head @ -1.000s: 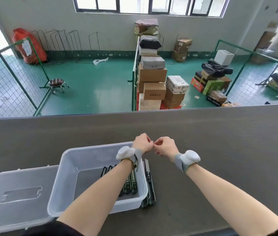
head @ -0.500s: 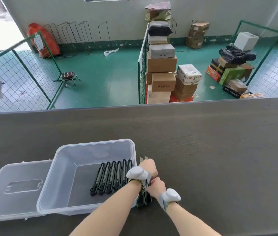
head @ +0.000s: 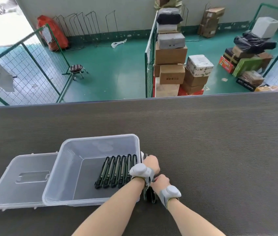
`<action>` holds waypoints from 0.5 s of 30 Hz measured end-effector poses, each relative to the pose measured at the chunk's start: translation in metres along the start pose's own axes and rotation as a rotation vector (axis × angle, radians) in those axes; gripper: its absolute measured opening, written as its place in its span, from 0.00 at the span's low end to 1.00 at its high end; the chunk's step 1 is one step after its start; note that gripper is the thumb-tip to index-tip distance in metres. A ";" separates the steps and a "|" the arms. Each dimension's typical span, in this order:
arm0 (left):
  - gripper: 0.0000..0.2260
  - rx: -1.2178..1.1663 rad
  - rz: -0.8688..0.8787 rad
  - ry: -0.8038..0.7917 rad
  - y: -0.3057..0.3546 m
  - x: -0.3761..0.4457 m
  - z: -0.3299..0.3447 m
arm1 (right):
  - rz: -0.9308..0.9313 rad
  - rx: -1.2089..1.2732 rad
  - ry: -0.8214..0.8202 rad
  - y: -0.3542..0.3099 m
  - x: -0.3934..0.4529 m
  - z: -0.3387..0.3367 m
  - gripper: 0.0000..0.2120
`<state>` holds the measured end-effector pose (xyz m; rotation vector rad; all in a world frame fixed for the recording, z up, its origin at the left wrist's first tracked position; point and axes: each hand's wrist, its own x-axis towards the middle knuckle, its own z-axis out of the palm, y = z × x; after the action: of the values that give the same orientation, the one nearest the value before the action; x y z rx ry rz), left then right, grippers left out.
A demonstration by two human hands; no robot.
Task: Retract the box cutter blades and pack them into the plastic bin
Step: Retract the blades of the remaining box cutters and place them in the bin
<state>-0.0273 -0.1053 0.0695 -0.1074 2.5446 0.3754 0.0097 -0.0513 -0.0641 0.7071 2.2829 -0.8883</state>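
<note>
A clear plastic bin [head: 66, 169] stands on the grey table, with several dark box cutters [head: 116, 171] lying side by side along its right inner side. Just outside the bin's right wall lie more box cutters [head: 149, 195], mostly hidden by my hands. My left hand [head: 151, 163] rests over their far end, fingers curled down on them. My right hand [head: 160, 182] closes on their near part. Both wrists carry white bands. I cannot see whether the blades are out.
The bin's clear lid [head: 21, 179] lies flat to the left of the bin, partly under it. The grey table [head: 220, 150] stretches to the right and ends at a far edge, beyond which a green floor with stacked cardboard boxes [head: 170, 65] lies below.
My hands came down from above the bin's far right corner to the box cutters beside its right wall. The camera has tilted downward and the bin shows its row of cutters.
</note>
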 end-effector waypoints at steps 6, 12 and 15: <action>0.10 -0.027 -0.065 -0.106 -0.004 0.007 0.015 | 0.029 0.135 0.026 0.022 0.013 -0.035 0.20; 0.19 -0.072 -0.288 -0.010 -0.013 0.028 0.071 | 0.055 0.301 0.032 0.044 0.015 -0.071 0.13; 0.17 -0.133 -0.465 0.094 -0.001 0.036 0.089 | 0.059 0.369 0.049 0.053 0.020 -0.082 0.15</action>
<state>-0.0113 -0.0805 -0.0215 -0.7654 2.4820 0.3580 0.0040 0.0467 -0.0497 0.9566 2.1486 -1.2936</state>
